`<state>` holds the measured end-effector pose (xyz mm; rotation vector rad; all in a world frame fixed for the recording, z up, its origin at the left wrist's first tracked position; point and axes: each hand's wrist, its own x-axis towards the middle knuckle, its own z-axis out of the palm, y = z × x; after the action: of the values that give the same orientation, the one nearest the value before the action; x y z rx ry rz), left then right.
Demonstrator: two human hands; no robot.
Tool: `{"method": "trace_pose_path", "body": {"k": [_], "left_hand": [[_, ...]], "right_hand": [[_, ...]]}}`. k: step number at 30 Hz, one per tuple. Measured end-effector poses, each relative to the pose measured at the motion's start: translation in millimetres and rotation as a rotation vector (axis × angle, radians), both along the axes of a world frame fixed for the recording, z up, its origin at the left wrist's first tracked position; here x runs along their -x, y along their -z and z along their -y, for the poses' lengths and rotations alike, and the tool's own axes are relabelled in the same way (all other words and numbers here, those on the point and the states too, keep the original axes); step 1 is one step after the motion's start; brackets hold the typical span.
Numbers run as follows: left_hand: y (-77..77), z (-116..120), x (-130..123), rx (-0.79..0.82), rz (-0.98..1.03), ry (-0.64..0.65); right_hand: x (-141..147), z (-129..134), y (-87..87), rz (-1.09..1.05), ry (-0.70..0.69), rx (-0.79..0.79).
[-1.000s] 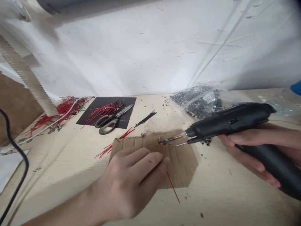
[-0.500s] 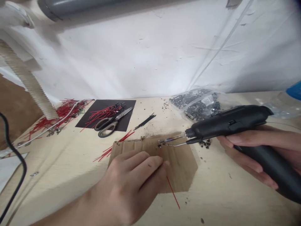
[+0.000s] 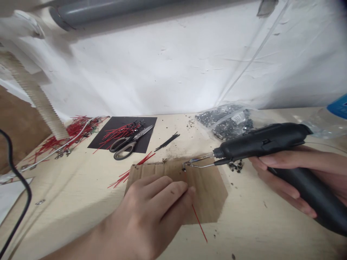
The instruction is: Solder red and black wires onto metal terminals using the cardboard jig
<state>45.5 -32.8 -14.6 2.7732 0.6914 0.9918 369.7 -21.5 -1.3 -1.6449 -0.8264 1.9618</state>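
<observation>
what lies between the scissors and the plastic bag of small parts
In the head view, a bundle of black strands lies there on the tabletop, with dark specks nearer the bag.

"What lies on that pale tabletop?"

"Cardboard midway, thin black strips behind it, a clear bag of parts, a black sheet, and red wires (a tangled heap) far left."

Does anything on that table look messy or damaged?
Somewhat: the cardboard beneath the left hand has a ragged far edge, dark specks litter the table beyond it, and one metal piece lies alone at far left.
</observation>
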Motion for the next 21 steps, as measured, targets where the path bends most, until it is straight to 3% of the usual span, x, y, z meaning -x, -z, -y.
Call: {"method": "trace_pose_path", "body": {"k": [21], "left_hand": [[1.9, 1.0, -0.3, -0.012, 0.023, -0.029]], "right_hand": [[0.6, 0.6, -0.2, 0.025, 0.016, -0.002]]}}
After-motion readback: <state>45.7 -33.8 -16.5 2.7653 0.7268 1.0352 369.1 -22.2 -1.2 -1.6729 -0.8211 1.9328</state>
